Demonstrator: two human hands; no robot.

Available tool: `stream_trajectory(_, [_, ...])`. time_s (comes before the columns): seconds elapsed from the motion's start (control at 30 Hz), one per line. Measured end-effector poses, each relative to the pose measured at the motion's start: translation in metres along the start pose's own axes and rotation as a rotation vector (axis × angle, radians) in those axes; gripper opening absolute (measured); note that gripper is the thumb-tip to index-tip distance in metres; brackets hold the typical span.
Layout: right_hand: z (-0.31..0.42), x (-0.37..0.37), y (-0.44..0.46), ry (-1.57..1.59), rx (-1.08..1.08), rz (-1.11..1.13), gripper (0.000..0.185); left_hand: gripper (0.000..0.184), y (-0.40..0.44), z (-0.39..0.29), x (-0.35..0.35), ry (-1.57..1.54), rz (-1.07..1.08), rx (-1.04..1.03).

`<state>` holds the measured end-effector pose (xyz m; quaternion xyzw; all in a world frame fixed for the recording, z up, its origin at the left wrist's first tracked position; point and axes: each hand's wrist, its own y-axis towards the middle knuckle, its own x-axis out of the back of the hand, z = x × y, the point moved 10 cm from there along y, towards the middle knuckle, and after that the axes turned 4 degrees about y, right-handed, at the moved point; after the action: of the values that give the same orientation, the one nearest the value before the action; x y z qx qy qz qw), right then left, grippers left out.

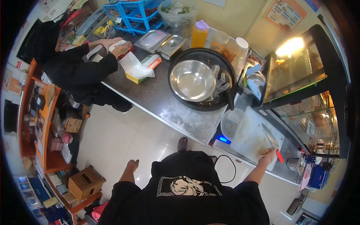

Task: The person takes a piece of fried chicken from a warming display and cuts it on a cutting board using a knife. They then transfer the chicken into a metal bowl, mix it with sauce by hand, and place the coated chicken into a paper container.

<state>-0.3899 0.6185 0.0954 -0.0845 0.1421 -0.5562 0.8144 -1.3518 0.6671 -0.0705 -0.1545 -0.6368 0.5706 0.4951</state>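
Note:
My left hand (132, 165) hangs over the floor away from the counter, loosely open and with nothing visible in it. At the near end of the white cutting board (245, 137), my right hand (266, 156) is closed over brown food bits; what exactly its fingers hold is too small to make out. Beside that hand lies a knife (270, 135) with a red handle, its blade resting on the board. A clear plastic tub (231, 123) stands at the board's left, by a scale with a lit blue display (223, 139).
On the steel counter (150, 98), a steel bowl (192, 81) sits in a large black pan (180, 104). A co-worker (80, 69) handles a box at the left. A lit display case (300, 75) stands right. A black cable (235, 170) loops over the floor.

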Motion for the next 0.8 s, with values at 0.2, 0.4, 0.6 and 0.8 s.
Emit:
stream_trajectory(0.2, [0.042,-0.245,-0.11,0.087,-0.284,0.341,0.039,0.073,0.019,0.039,-0.049,-0.119,0.047,0.022])
stream_trajectory(0.4, [-0.008,-0.536,-0.243,-0.256,-0.111,1.206,0.032,0.063,0.013,-0.043,-0.022,-0.274,0.049,-0.179])
stream_trajectory(0.6, [-0.028,-0.602,-0.268,-0.737,0.462,1.197,0.039,0.054,-0.021,-0.09,0.014,-0.455,-0.06,-0.376])
stream_trajectory(0.8, [0.037,-0.509,-0.283,0.001,0.245,1.109,0.039,0.051,-0.026,-0.086,-0.041,-0.14,0.012,-0.445])
